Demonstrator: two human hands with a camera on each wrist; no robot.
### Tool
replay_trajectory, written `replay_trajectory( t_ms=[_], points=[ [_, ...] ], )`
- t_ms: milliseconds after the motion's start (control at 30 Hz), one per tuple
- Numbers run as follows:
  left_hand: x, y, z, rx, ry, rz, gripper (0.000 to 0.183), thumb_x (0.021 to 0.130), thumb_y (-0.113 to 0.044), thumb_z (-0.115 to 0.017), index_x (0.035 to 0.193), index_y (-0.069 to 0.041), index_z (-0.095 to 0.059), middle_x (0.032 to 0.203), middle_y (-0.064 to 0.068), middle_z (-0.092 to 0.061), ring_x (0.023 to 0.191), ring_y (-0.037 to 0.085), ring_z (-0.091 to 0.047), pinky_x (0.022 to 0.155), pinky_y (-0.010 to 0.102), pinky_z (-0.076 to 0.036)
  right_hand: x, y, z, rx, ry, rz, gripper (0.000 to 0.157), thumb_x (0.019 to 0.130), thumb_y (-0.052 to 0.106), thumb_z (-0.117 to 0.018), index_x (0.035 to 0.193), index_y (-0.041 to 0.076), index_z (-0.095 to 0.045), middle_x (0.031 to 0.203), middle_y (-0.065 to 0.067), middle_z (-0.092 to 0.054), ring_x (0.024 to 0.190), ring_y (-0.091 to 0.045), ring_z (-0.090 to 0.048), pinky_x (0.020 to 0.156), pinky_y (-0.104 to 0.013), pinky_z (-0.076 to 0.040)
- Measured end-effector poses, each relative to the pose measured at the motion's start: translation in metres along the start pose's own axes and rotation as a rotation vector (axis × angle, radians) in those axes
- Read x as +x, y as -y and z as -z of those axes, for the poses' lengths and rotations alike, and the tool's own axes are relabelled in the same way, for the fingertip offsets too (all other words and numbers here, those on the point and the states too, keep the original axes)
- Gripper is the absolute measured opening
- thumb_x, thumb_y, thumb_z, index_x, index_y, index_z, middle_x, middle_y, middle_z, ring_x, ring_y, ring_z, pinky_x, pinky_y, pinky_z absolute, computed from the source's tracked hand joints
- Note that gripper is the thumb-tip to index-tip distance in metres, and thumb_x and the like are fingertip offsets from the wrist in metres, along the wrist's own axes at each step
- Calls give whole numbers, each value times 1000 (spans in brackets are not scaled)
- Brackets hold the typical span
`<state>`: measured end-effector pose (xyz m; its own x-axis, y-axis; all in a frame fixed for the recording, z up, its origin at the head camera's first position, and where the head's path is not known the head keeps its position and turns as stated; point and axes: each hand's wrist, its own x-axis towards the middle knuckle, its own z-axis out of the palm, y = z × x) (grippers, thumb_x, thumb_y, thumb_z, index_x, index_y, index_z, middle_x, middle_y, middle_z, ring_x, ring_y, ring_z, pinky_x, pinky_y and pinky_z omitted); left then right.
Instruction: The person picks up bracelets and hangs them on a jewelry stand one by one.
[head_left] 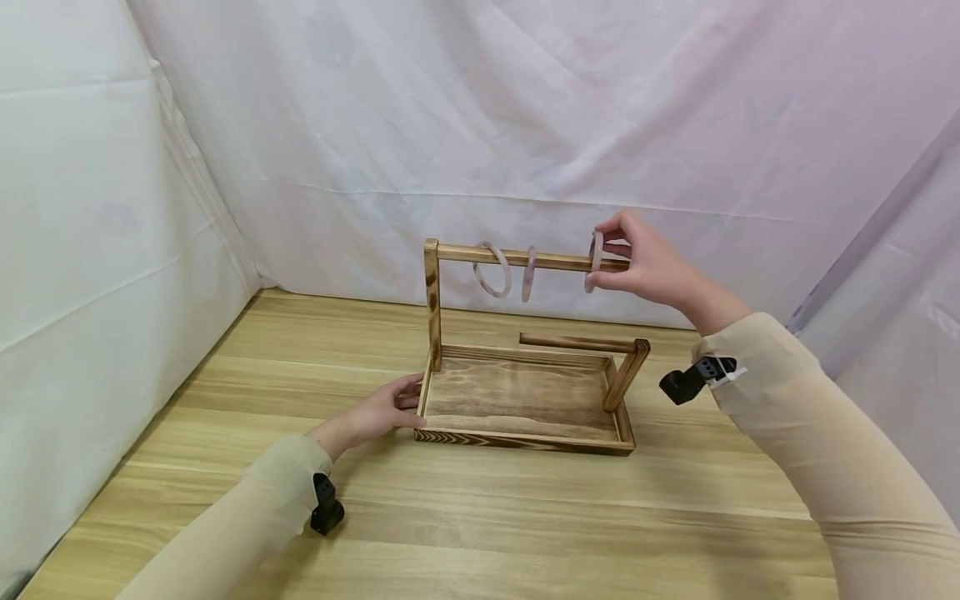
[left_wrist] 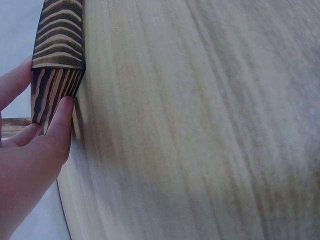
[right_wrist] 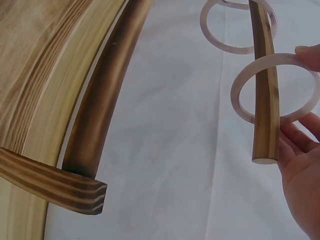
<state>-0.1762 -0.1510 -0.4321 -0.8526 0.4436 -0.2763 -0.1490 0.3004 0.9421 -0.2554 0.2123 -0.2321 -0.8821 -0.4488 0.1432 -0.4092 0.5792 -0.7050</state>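
A wooden bangle stand (head_left: 525,440) has a shallow tray base, a tall left post with an upper bar, and a short right post with a lower bar. My left hand (head_left: 382,410) holds the tray's left end, thumb by the front corner; the left wrist view shows its fingers against the striped wood (left_wrist: 57,45). With thumb and fingertips, my right hand (head_left: 645,262) pinches a pale pinkish bangle (head_left: 597,252). That bangle encircles the upper bar near its free end (right_wrist: 266,145). Two similar bangles, one left (head_left: 504,287) and one middle (head_left: 528,275), hang farther along.
The lower bar (head_left: 577,342) extends leftward from the right post (head_left: 628,375), beneath the right hand. Wood-grain tabletop (head_left: 525,517) lies under the stand. White cloth (head_left: 375,125) hangs behind and at both sides.
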Motion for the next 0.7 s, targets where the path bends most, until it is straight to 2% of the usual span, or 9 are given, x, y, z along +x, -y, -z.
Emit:
replay_trajectory(
  t_ms=[700],
  points=[
    [-1,0,0,7,-2,6,83,86,-2,-63,148,3,-9,149,29,-22,135,44,-29,108,48,-37,7,4,-8,-121,18,55,63,78,18,-75,125,-2,-40,138,-19,-40,133,-36,-37,111,-48,-33]
  ],
)
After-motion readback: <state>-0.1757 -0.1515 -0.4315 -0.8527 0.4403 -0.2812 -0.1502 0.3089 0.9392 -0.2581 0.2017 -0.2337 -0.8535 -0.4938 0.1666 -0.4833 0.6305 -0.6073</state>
